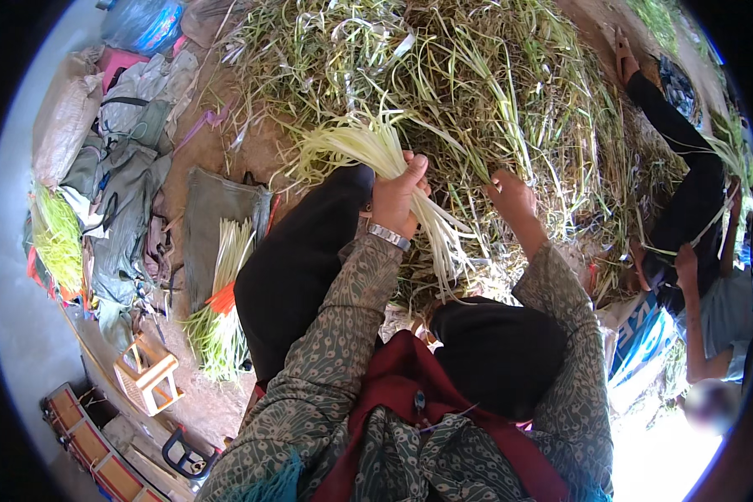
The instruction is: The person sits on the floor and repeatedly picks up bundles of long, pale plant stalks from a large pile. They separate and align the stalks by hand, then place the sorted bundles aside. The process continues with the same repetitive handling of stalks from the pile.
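Note:
My left hand, with a metal-banded watch on the wrist, grips a bundle of long pale-green plant stalks. The bundle's whitish ends hang down to the right, and its leafy ends fan out to the upper left. My right hand is over the near side of a large heap of loose green and dry stalks. Its fingertips are curled together on a green stalk of that heap. Both hands are apart, above and between my knees.
At left, a tied stalk bundle lies on a grey cloth. Sacks, bags and a small wooden stool line the wall. At right, another person sits handling stalks. A large plastic bottle stands upper left.

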A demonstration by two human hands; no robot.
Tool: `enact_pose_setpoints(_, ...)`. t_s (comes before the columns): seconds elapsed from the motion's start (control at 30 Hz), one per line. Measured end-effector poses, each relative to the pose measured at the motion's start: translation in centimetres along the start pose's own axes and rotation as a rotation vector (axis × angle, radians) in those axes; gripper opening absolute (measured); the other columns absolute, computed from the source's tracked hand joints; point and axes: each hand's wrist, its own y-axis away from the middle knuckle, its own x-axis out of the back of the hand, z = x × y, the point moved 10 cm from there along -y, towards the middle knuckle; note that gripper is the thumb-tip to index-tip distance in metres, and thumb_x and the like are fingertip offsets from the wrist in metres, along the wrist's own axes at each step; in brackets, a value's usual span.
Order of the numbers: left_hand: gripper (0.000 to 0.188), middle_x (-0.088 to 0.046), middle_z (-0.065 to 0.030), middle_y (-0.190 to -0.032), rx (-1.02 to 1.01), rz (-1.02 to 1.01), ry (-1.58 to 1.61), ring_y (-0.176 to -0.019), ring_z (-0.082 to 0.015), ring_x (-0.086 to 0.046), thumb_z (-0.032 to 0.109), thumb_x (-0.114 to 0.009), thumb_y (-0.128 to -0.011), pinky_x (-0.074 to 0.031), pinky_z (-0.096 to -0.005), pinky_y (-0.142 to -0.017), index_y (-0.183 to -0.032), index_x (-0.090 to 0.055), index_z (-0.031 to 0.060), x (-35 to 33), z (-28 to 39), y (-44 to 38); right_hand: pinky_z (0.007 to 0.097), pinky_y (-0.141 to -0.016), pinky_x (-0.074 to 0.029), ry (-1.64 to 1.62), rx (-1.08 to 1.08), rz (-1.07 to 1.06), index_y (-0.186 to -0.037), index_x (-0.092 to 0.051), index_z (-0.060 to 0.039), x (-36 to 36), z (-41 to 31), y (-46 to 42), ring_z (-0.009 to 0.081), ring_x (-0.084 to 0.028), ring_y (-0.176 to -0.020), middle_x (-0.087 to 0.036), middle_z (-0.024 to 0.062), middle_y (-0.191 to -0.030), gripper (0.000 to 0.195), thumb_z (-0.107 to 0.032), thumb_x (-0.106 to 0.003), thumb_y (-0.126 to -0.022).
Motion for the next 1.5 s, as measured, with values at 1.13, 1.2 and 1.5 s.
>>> enact_pose_setpoints(1.13, 0.022, -0.059, -0.0058, -0.08, 0.011, 0.029, -0.096, -0.068, -0.0156, -0.059, 0.005, -0.068, -0.072, -0.047, -0.025, -0.054, -0.085, -0.05, 0.0068, -1.8, -3.0, -0.9, 0.0333, -0.069, -0.049, -0.049, -0.198, 0.35, -0.111, -0.046, -0.0046, 10.4, 8.3, 4.7, 0.0182, -0.058, -0.077, -0.059, 0.0107, -0.092, 0.034, -0.021, -0.055, -0.083)
enact_pose_setpoints(1.2, 0.021, -0.06, -0.0062, -0.082, 0.041, -0.03, -0.106, -0.071, -0.0154, -0.059, 0.007, -0.067, -0.073, -0.047, -0.0253, -0.058, -0.087, -0.05, 0.0056, -2.7, -3.9, -0.6, 0.0331, -0.074, -0.05, 0.027, 0.088, 0.467, -0.113, -0.046, -0.0056, 10.3, 2.1, 5.2, 0.0195, -0.059, -0.083, -0.059, 0.0124, -0.095, 0.038, -0.02, -0.06, -0.08)
enact_pose_setpoints(1.5, 0.019, -0.058, -0.0051, -0.079, 0.099, 0.042, -0.129, -0.065, -0.0126, -0.055, 0.006, -0.065, -0.073, -0.048, -0.0254, -0.056, -0.088, -0.054, 0.0035, -2.6, -4.4, 0.9, 0.0195, -0.053, -0.046, -0.92, -0.096, -0.188, -0.093, -0.056, -0.0017, 4.0, -5.5, 5.9, 0.0085, -0.057, -0.062, -0.06, 0.0046, -0.072, 0.02, -0.016, -0.061, -0.08)
